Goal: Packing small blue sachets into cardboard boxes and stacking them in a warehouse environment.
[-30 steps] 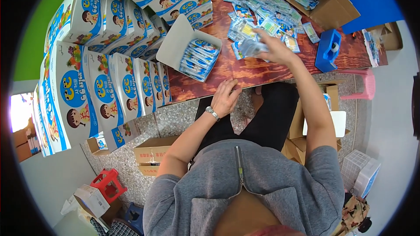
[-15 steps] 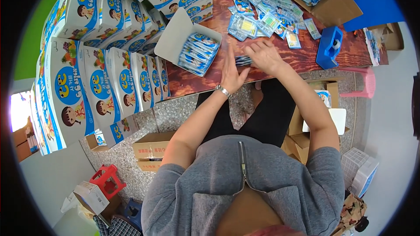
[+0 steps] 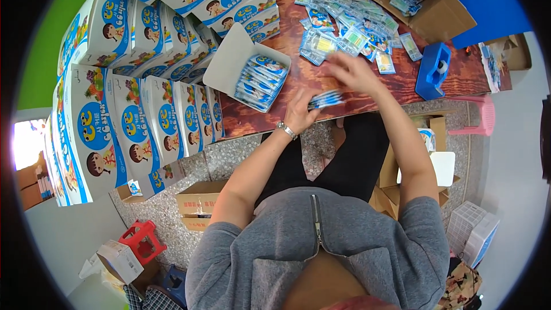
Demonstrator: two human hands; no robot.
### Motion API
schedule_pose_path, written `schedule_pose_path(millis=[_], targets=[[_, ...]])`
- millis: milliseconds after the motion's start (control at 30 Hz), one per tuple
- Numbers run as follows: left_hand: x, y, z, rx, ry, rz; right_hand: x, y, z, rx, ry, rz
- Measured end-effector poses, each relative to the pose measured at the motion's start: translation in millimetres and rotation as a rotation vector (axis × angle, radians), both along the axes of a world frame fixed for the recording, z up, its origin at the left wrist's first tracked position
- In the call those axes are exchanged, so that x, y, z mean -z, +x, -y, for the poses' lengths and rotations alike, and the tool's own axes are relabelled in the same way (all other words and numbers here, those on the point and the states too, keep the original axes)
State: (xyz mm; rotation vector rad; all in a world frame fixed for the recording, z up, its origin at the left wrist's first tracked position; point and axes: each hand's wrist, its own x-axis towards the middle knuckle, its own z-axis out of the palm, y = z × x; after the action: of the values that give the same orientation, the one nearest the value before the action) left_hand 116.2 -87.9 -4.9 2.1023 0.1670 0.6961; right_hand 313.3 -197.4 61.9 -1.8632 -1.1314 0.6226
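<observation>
The left hand (image 3: 299, 111) is closed on the left end of a small stack of packets (image 3: 327, 99), the thumb on the near side and the fingers on the far side. The stack lies near the front edge of the table (image 3: 247, 120); whether it rests on the wood or is lifted, I cannot tell. The right hand (image 3: 353, 72) is above the table, just beyond the stack and to its right, its fingers parted and loosely bent, blurred; nothing shows in its grasp.

Beyond the right hand's fingertips spreads a loose pile of packets (image 3: 347, 14), flat and overlapping. To the left of the stack stands an open white carton (image 3: 229, 60), its lid raised, with a row of packets (image 3: 259, 83) inside. Right of the pile are a blue tape dispenser (image 3: 431, 73) and, farther back, an open cardboard box (image 3: 445, 20) with more packets. Printed white boxes (image 3: 94, 120) are piled at the far left.
</observation>
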Motion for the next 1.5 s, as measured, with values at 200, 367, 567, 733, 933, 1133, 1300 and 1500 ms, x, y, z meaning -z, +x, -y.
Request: schedule_pose_path(millis=[200, 367, 567, 733, 933, 1133, 1300, 1500], targets=[[9.9, -11.5, 8.4, 0.06, -0.019, 0.004, 35.7, 35.6, -67.5, 0.134, -0.383, 0.822], [14.5, -16.6, 6.2, 0.047, 0.012, 0.003, 31.9, 34.5, -57.3, 0.061, -0.107, 0.794], [10.0, -11.5, 5.9, 0.058, 0.011, 0.021, -9.7, 95.0, -33.2, 0.084, -0.125, 0.611], [15.0, -13.9, 5.9, 0.06, 0.036, 0.016, -33.8, 45.5, -63.2, -0.577, -0.388, 0.54], [15.2, -12.5, 5.8, 0.081, 0.041, 0.027, 9.9, 16.2, -78.4, -0.577, -0.505, 1.179], [11.1, -16.5, 4.0, 0.093, 0.032, 0.014, -25.9, 33.6, -76.5, -0.477, -0.332, 0.649], [8.9, -13.1, 4.6, 0.107, 0.016, 0.012, -12.7, 72.6, -117.2, -0.469, -0.605, 0.841], [10.0, -16.7, 2.3, 0.097, 0.017, -0.001, -11.0, 76.4, -112.1, -0.442, -0.674, 0.935]])
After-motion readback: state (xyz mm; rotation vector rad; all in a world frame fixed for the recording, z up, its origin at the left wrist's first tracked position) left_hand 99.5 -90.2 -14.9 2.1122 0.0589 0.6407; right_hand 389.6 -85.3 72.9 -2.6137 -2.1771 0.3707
